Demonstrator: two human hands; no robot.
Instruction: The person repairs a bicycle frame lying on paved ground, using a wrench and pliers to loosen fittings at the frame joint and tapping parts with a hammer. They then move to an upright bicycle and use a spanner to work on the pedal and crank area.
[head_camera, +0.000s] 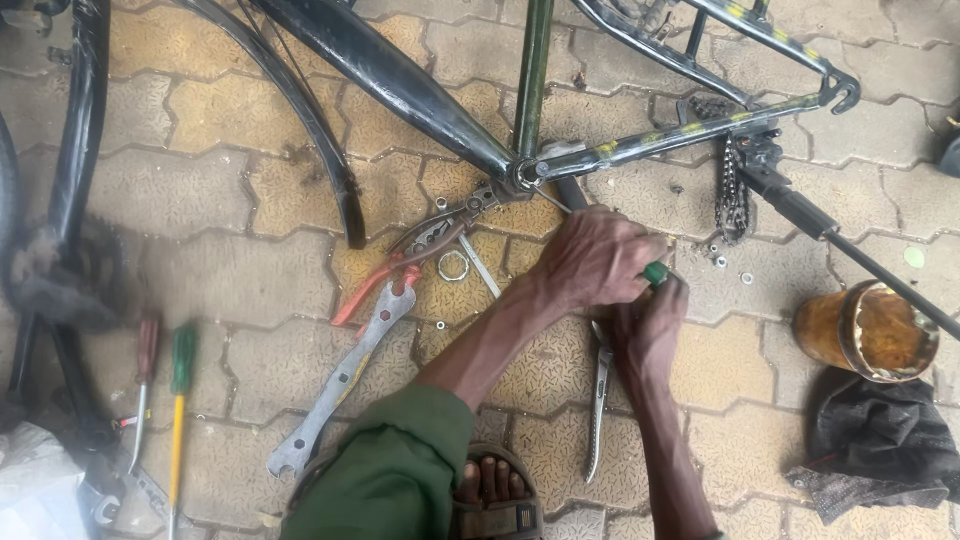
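Both my hands work just below the bottom bracket (522, 175) of a dark bicycle frame (640, 145) lying on the paving. My left hand (598, 262), on a green-sleeved arm, is closed over the top of a green-handled tool (655, 272). My right hand (650, 330) grips the same tool from below. Its dark shaft (572, 193) points up towards the bracket. The tool's tip is hidden.
Red-handled pliers (400, 265), a metal ring (452, 265) and a flat grey wrench (340, 380) lie left of my hands, with silver pliers (598, 400) beneath them. Two screwdrivers (165, 380) lie far left. A rusty can (865, 330), black cloth (880, 440), chain (730, 190), and my sandalled foot (490, 490) are nearby.
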